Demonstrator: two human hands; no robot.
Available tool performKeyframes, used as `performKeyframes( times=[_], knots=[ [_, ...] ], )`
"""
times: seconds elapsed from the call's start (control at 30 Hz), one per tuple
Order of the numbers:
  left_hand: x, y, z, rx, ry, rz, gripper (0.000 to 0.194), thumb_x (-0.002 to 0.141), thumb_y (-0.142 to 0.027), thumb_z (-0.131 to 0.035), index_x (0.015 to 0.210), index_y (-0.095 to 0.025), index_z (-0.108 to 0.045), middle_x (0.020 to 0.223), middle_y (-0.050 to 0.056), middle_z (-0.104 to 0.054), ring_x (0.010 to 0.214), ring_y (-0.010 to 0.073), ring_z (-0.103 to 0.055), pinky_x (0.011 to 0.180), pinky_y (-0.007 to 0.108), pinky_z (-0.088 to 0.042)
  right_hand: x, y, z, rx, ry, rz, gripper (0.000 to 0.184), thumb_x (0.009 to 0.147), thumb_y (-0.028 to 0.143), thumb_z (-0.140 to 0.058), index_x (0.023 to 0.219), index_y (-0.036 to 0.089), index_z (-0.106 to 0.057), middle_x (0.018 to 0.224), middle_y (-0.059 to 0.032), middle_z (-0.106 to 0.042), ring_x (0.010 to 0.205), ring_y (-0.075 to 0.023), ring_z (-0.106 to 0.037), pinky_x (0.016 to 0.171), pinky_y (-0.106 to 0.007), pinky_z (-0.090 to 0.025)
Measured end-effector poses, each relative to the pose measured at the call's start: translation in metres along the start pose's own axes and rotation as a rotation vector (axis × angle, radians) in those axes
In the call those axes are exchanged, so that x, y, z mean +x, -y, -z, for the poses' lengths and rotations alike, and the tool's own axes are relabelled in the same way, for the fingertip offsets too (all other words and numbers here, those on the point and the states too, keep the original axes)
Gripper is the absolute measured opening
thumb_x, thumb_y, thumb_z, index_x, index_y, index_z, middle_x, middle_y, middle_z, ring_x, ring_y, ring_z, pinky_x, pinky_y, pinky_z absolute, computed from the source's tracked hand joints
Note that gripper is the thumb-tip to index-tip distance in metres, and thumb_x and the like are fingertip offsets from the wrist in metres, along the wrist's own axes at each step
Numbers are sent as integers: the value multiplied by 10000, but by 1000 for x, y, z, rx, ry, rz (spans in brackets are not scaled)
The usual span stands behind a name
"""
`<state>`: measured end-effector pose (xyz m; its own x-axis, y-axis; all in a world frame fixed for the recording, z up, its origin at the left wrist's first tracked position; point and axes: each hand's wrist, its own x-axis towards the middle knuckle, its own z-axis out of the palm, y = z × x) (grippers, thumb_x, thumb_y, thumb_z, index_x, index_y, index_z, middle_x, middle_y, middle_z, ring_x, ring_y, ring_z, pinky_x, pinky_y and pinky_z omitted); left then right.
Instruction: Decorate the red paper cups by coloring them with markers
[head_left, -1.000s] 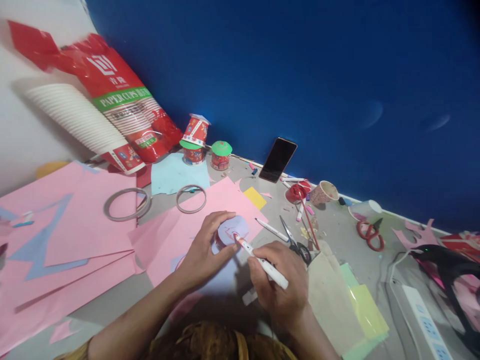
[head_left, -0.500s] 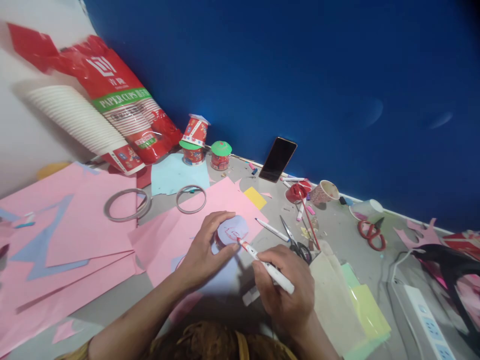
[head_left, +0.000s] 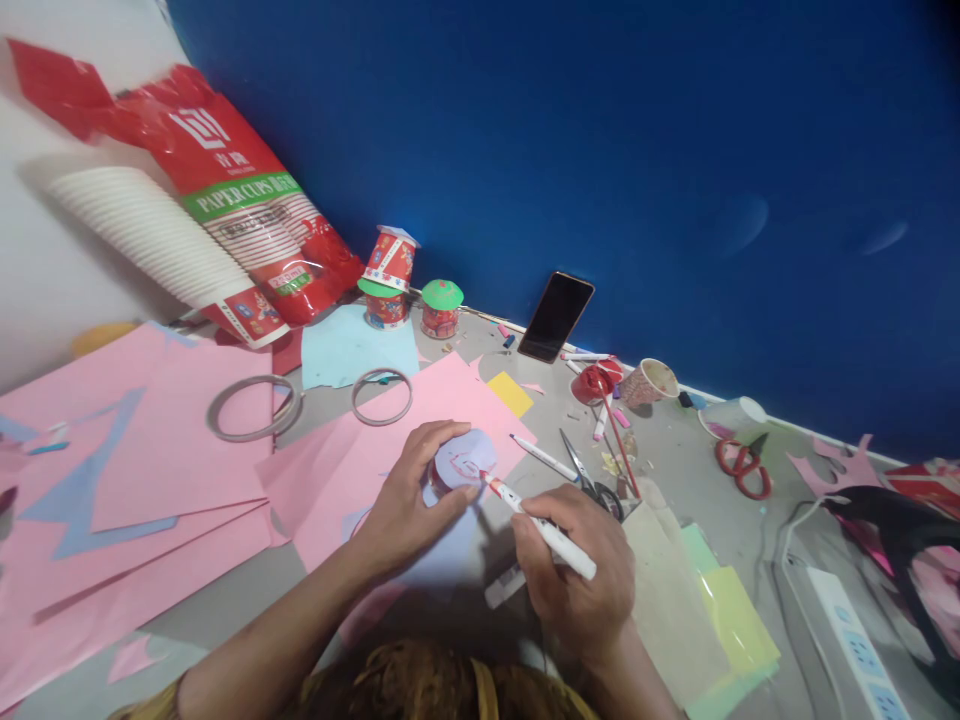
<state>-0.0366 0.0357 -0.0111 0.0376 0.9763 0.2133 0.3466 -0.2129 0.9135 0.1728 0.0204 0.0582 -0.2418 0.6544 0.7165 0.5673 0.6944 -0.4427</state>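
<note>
At lower centre of the frame, the left hand [head_left: 411, 500] grips the lavender-topped paper piece [head_left: 463, 460] between thumb and fingers; the right hand [head_left: 577, 565] pinches a white marker [head_left: 555, 537], its red tip at the top's edge (red lines already mark it).

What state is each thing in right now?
Left hand: closed around small cup.
Right hand: gripping red-tipped marker.
Small cup: purple top, marked in red.
Red-tipped marker: uncapped.
Dark-tipped marker: uncapped, lying down.
Black scissors: seemingly slightly open.
Red scissors: opening unclear.
Phone: screen dark, leaning.
Cup stack: nested.
</note>
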Motion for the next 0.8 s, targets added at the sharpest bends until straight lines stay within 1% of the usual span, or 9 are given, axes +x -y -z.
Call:
performKeyframes(
  times=[0.37, 0.53, 0.7, 0.8],
  knots=[
    [0, 1, -1, -14, 6, 9, 532, 935, -344, -785, 1452, -283, -671, 1502, 124, -661, 1440, 337, -646, 1216, 518, -544, 0, -1, 0, -8, 1, 7, 138, 1096, 197, -618, 978, 224, -685, 727, -2, -770, 594, -168, -736, 599, -292, -540],
    [0, 0, 0, -4, 6, 9, 530, 933, -362, -789, 1446, -290, -672, 1501, 122, -670, 1430, 346, -652, 1194, 529, -557, -1, -1, 0, -19, -3, 3, 136, 1099, 201, -618, 985, 229, -686, 736, -2, -779, 607, -170, -750, 617, -293, -549],
    [0, -1, 0, -1, 10, 18, 533, 931, -363, -783, 1447, -290, -673, 1513, 127, -669, 1438, 356, -645, 1188, 537, -557, 0, -2, 0, -16, 12, -3, 147, 1086, 201, -626, 960, 222, -700, 724, -8, -768, 594, -171, -739, 593, -288, -544],
    [0, -2, 1, -12, 13, 24, 531, 933, -368, -782, 1447, -289, -672, 1507, 131, -669, 1434, 359, -645, 1192, 545, -552, 0, -1, 1, -11, -10, -21, 124, 1061, 176, -645, 960, 224, -701, 725, -6, -772, 590, -169, -742, 594, -283, -555]
  ],
)
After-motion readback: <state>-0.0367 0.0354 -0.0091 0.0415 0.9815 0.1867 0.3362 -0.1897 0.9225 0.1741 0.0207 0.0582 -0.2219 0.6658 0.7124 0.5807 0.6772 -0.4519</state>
